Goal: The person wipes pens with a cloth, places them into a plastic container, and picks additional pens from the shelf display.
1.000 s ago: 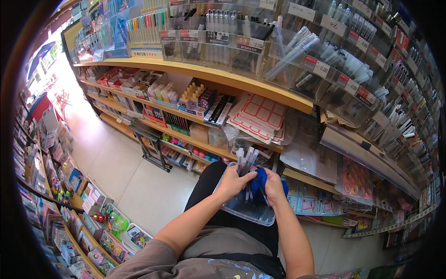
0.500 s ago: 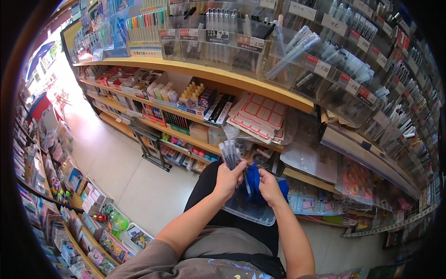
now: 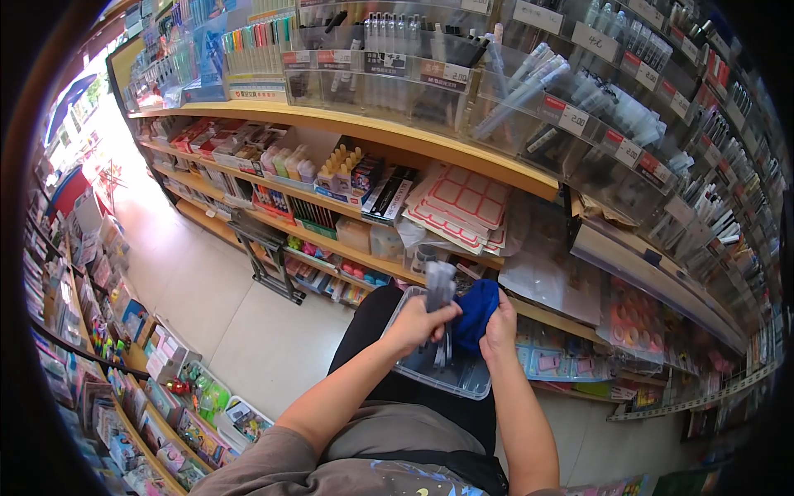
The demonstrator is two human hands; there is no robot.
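My left hand [image 3: 420, 324] is closed round a bundle of pens [image 3: 438, 285], held upright and smeared by motion. Against the pens' right side lies a blue cloth [image 3: 475, 314], pinched by my right hand [image 3: 499, 329]. Both hands are above a clear plastic box [image 3: 451, 382] resting on my lap. Other pens seem to lie inside the box, partly hidden by my left hand.
Clear pen holders [image 3: 513, 99] with price tags line the upper rack. Below, wooden shelves [image 3: 356, 244] carry boxed stationery and red-framed label sheets [image 3: 463, 207]. A dark folding stool [image 3: 265, 252] stands left on the tiled floor. Bookshelves [image 3: 149, 422] run along the lower left.
My left hand has shifted slightly right and down with the pens. My right hand has moved right and up, and the blue cloth is raised and spread more.
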